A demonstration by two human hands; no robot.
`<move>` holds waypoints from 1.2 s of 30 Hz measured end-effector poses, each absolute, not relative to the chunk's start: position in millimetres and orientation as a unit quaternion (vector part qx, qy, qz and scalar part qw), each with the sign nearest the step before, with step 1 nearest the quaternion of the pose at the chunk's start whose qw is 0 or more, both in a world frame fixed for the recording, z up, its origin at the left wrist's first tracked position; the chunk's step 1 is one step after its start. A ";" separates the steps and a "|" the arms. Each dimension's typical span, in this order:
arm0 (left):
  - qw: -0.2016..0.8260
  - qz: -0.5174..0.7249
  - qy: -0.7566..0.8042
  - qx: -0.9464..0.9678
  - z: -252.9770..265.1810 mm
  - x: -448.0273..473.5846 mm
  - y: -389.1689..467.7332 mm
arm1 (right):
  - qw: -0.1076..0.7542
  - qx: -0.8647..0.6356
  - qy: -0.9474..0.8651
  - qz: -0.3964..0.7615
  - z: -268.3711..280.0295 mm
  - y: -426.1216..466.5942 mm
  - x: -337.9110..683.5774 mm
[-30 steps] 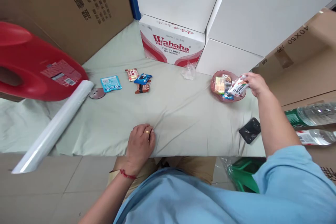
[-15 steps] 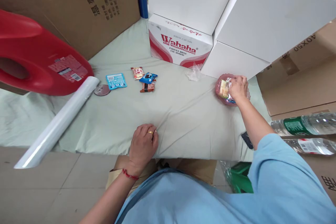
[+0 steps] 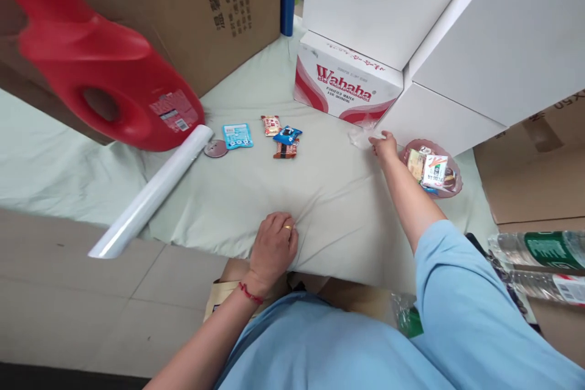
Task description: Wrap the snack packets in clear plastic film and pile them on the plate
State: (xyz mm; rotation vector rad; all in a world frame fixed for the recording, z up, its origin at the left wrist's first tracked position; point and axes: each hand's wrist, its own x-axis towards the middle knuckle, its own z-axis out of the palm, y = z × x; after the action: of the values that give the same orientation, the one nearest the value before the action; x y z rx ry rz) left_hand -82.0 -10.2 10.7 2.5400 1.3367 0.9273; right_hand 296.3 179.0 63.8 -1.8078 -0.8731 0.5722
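Observation:
My left hand [image 3: 275, 245] rests on the cloth near the table's front edge, fingers loosely curled under, with nothing visible in it. Over to the right, my right hand [image 3: 384, 146] reaches to a crumpled clear plastic bag [image 3: 361, 136], its fingers slightly apart at the bag's right edge. Right of that hand stands a pink bowl [image 3: 457, 186] holding several wrapped snacks, among them a white packet [image 3: 434, 170]. Further left lie a red-and-cream snack packet [image 3: 271, 125], a blue packet [image 3: 287, 134] and a brown-red packet [image 3: 286, 149], close together.
A light blue pouch [image 3: 237, 136] lies beside a round pinkish disc [image 3: 216, 148]. A white roll [image 3: 150, 192] overhangs the front edge by a red jug [image 3: 137, 85]. Behind stand a Wahaha carton [image 3: 345, 82] and white boxes [image 3: 443, 116]. Bottles [image 3: 548, 250] lie at right.
My right hand has left the snacks in the bowl and moved left to the plastic bag. My left hand stays on the cloth. The view has shifted, moving the scene rightward.

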 end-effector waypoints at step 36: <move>0.319 0.396 0.304 0.806 53.2 -93.4 -0.4 | 0.621 -0.608 -0.242 0.430 65.1 -96.6 207.1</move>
State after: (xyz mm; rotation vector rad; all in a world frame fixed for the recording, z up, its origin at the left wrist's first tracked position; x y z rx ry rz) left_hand -93.4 -0.4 53.2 2.1184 0.7985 1.0421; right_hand 207.1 -96.6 65.1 -1.3981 -0.5567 0.9882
